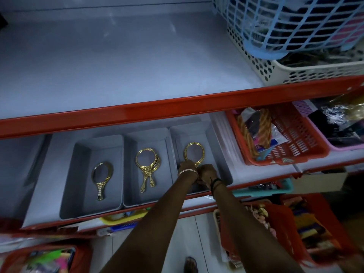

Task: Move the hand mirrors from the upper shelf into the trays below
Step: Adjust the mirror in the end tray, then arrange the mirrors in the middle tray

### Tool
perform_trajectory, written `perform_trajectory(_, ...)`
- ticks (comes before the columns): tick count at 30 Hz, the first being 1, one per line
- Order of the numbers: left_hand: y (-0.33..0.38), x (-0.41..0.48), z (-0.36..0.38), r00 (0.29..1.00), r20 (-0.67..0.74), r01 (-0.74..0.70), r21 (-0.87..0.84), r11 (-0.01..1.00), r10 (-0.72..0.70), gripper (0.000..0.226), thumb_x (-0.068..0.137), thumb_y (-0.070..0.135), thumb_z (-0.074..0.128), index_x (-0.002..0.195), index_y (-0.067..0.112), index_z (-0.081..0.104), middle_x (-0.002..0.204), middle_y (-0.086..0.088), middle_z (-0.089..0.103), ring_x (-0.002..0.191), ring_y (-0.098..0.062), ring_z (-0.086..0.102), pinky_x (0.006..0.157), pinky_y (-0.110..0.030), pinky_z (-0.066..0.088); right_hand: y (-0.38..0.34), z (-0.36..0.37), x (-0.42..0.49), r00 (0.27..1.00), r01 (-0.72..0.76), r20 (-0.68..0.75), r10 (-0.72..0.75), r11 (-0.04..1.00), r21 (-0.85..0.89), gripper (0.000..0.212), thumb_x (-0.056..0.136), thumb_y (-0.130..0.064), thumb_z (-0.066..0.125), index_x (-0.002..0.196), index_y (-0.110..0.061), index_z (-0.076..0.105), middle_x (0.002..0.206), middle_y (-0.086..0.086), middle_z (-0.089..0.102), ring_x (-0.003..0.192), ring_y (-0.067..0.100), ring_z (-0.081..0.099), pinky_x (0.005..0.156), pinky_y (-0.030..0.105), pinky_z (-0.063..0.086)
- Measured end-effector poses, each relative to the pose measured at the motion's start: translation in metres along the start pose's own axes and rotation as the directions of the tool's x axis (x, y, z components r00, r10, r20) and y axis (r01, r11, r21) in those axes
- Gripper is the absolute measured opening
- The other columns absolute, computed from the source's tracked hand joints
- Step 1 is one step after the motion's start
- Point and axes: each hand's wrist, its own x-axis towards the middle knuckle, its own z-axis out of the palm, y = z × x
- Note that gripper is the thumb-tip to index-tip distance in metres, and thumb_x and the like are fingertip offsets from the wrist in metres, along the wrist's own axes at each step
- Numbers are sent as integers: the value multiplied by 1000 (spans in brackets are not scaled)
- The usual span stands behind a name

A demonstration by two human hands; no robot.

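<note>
Three grey trays stand side by side on the lower shelf. The left tray (78, 174) holds one gold hand mirror (102, 177). In the middle tray (130, 174) lie two stacked gold mirrors (147, 164). Inside the right tray (214, 146) another gold mirror (194, 154) lies with its oval frame pointing away. My left hand (187, 167) and my right hand (207, 171) are both closed around its handle end, which they hide. The upper shelf (118, 66) shows no mirrors.
A red shelf lip (157, 109) runs across above the trays. A blue basket (295, 24) sits in a white perforated basket (315, 71) at the upper right. A red basket (285, 138) with combs stands right of the trays. More baskets of goods fill the shelves below.
</note>
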Motion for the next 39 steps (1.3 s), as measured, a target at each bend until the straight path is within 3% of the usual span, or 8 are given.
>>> perform_trajectory(3, 1, 5, 4, 999, 24, 39, -103, 994, -37, 28, 87, -1, 60, 114, -8, 61, 122, -21, 64, 113, -29, 62, 92, -31, 51, 7, -2, 12, 997, 70, -21, -73, 992, -101, 17, 80, -4, 62, 63, -7, 65, 74, 7, 76, 88, 19, 62, 83, 36, 55)
perform_trajectory(9, -2, 9, 8, 996, 19, 90, -340, 936, -89, 25, 91, 4, 51, 106, -9, 66, 117, -22, 66, 110, -33, 63, 92, -37, 52, 4, -19, 21, 997, 72, -14, -73, 994, -77, 15, 85, -3, 57, 93, -14, 63, 92, 9, 60, 85, 19, 56, 89, 38, 55)
perform_trajectory(13, -5, 15, 17, 993, 29, 118, -471, 874, -118, 20, 86, 3, 58, 98, -8, 71, 108, -22, 71, 103, -35, 66, 89, -41, 56, 12, -22, 30, 992, 118, -39, -121, 990, -75, 18, 79, 5, 62, 66, -2, 72, 72, 15, 68, 77, 28, 64, 84, 54, 57)
perform_trajectory(16, -8, 20, 21, 988, 58, 154, -527, 836, -146, 20, 85, 4, 60, 99, -6, 70, 108, -21, 71, 102, -34, 67, 89, -40, 57, 14, -20, 30, 987, 140, -66, -144, 988, -58, 12, 78, 8, 61, 78, 7, 73, 78, 23, 71, 84, 40, 70, 81, 56, 57)
perform_trajectory(21, 0, -2, 10, 992, 27, 122, -503, 856, -126, 22, 91, 7, 54, 100, -4, 70, 109, -18, 71, 102, -31, 65, 75, -28, 49, 13, -17, 21, 971, 200, -123, -206, 978, -60, 16, 79, 10, 59, 86, 12, 73, 88, 32, 72, 84, 43, 70, 78, 52, 59)
perform_trajectory(30, 3, -12, 0, 998, 10, 59, -432, 900, -60, 24, 85, 5, 61, 103, -8, 68, 113, -22, 68, 108, -34, 63, 89, -36, 52, 10, -19, 16, 974, 185, -132, -186, 983, -24, 15, 76, 2, 63, 77, 14, 72, 72, 21, 69, 68, 25, 62, 71, 38, 57)
perform_trajectory(34, -12, -19, -21, 980, -197, -88, -503, 860, -15, 21, 84, -3, 52, 96, -6, 70, 103, -24, 71, 99, -36, 67, 83, -38, 55, -2, -25, 1, 949, 229, -212, -232, 973, -40, 17, 70, -7, 64, 55, -3, 69, 59, 18, 62, 61, 21, 57, 58, 36, 49)
perform_trajectory(39, -70, -22, -67, 908, -402, -64, -420, 905, -122, 29, 89, -4, 43, 104, -7, 67, 110, -26, 68, 106, -39, 63, 90, -38, 50, -37, -1, -21, 834, 504, -323, -448, 856, 115, 8, 80, -10, 68, 77, -6, 74, 73, 15, 68, 72, 23, 61, 75, 42, 53)
